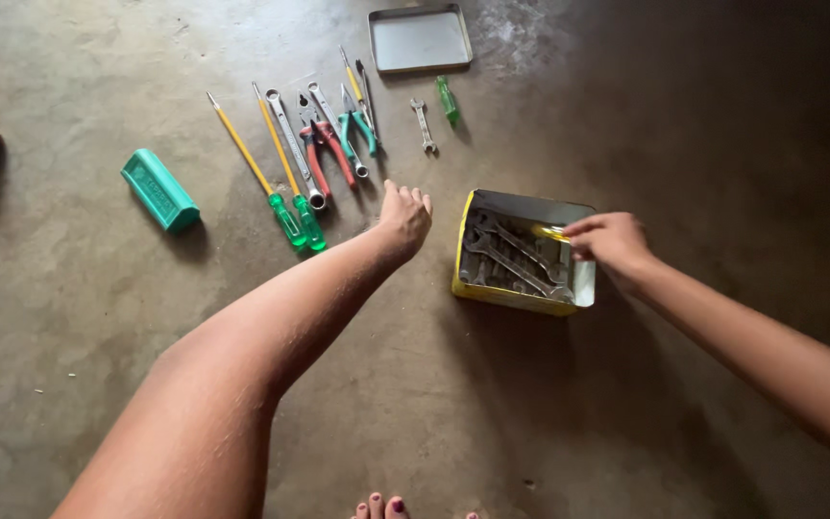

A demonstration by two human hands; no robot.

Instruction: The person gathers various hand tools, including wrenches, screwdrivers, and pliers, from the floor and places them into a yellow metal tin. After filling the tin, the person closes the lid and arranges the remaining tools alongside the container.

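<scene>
Dim, flat daylight; floor brighter at left, right side in deep shadow; soft shadows, slight blur.

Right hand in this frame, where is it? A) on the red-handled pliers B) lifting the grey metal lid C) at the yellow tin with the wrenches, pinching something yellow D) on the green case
C: the right hand is at the far rim of the yellow tin, fingers closed on a small yellow object over the wrenches; what that object is cannot be told.
</scene>
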